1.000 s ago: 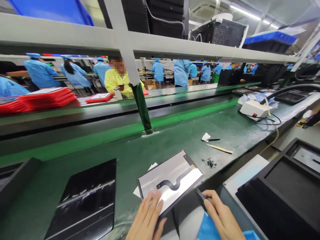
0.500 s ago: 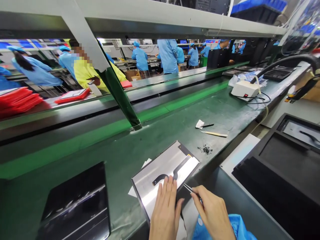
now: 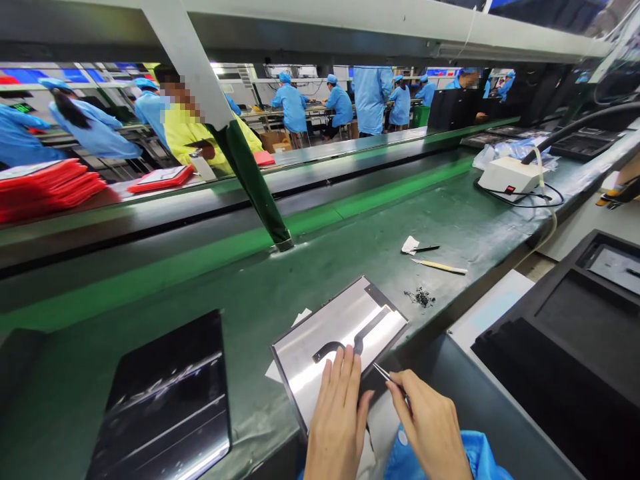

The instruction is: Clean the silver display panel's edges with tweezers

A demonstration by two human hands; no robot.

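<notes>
A silver display panel (image 3: 320,333) with a black flex cable (image 3: 350,340) lies face down at the near edge of the green bench. My left hand (image 3: 337,417) rests flat on its near end, fingers stretched out together. My right hand (image 3: 430,427) is pinched around thin metal tweezers (image 3: 387,375), whose tips point at the panel's near right edge beside my left thumb. A blue sleeve covers my right wrist.
A glossy black panel (image 3: 165,407) lies to the left. Black scraps (image 3: 421,297), a pale stick (image 3: 440,267) and a paper bit lie further right; a white box (image 3: 507,177) with cables sits beyond. Black trays (image 3: 575,347) stand at right. Workers in blue sit behind the conveyor.
My left hand slid further up onto the panel. My right hand moved from the bench edge to the panel's edge with the tweezers. The camera tilted downward.
</notes>
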